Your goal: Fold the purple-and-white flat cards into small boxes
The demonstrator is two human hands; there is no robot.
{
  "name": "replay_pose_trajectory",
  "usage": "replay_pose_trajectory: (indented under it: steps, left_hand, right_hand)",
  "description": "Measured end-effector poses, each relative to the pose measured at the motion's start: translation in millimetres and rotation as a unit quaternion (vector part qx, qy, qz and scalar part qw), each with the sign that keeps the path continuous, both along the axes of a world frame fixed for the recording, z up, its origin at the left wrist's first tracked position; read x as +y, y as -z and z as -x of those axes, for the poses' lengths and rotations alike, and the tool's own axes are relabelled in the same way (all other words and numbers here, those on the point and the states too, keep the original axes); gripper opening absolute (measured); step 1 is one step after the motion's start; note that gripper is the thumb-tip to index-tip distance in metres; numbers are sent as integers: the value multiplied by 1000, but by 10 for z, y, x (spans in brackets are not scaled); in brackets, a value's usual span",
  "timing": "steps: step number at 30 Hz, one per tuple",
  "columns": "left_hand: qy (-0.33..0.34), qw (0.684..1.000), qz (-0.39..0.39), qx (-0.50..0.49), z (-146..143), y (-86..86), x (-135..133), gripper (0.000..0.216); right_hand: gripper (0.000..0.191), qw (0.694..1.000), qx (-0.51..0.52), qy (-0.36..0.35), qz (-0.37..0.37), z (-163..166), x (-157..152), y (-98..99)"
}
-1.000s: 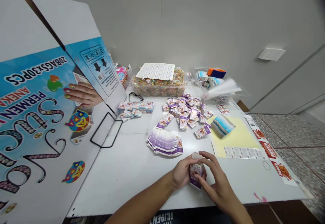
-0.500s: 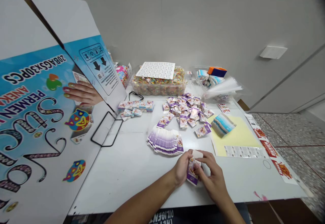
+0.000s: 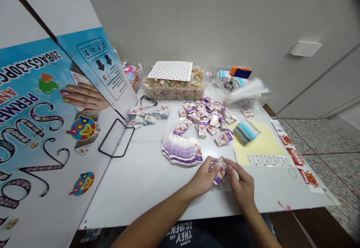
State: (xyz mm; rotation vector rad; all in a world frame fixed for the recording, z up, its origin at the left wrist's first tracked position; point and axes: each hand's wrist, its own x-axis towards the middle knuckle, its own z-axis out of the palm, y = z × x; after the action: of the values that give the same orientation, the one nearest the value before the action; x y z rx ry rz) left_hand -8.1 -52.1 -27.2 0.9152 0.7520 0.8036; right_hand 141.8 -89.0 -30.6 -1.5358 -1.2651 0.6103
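Observation:
Near the front of the table, my left hand (image 3: 204, 177) is closed on a small purple-and-white printed carton (image 3: 219, 170), thumb across its front. My right hand (image 3: 241, 182) pinches the carton's upper right edge between thumb and fingers. What lies behind the carton is hidden. Just beyond my left hand, flat purple-and-white cartons (image 3: 182, 151) lie fanned out in an overlapping row. Farther back is a loose heap of small folded purple cartons (image 3: 206, 114), with one carton (image 3: 224, 138) lying apart at its near right side.
A large printed cardboard box (image 3: 56, 128) stands along the left. Behind are a clear tub of colourful pieces (image 3: 174, 92) under a sticker sheet (image 3: 170, 70), and a clear tray (image 3: 242, 99). Blue-banded cartons (image 3: 149, 111) sit left; a striped bundle (image 3: 246, 131) rests on yellow paper (image 3: 270, 143).
The carton's white top flap no longer stands up. My right hand has shifted from the carton's front to its upper right edge, and the view has tilted slightly.

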Motion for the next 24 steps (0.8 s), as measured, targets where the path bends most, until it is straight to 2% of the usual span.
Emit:
replay_pose_trajectory:
  steps: [2,5,9,12,16,19,22,24]
  left_hand:
    - [0,999,-31,16,1,-9,12,46]
    - [3,998,-58,34,-2,-30,18,43]
    - [8,995,-90,43,11,-60,-6,37]
    - [18,993,-105,49,25,-63,-33,38]
    - [23,992,-116,53,31,-55,-50,37]
    - [19,991,-120,51,33,-54,-50,36]
    - [21,993,-113,36,36,-62,-47,37]
    - [19,994,-105,19,37,-76,-43,39]
  right_hand:
    - [28,1000,11,-20,-9,-12,18,-67]
    - [26,994,106,-10,39,-22,65,-132]
    - [29,962,264,-17,66,-37,124,-143]
    - [32,947,318,-2,54,-42,128,-129]
    - [28,946,319,-13,56,-38,82,-87]
    - [28,957,285,-16,51,-36,27,-36]
    - [30,981,187,16,42,-19,-39,-18]
    - [28,995,97,13,11,9,-81,-37]
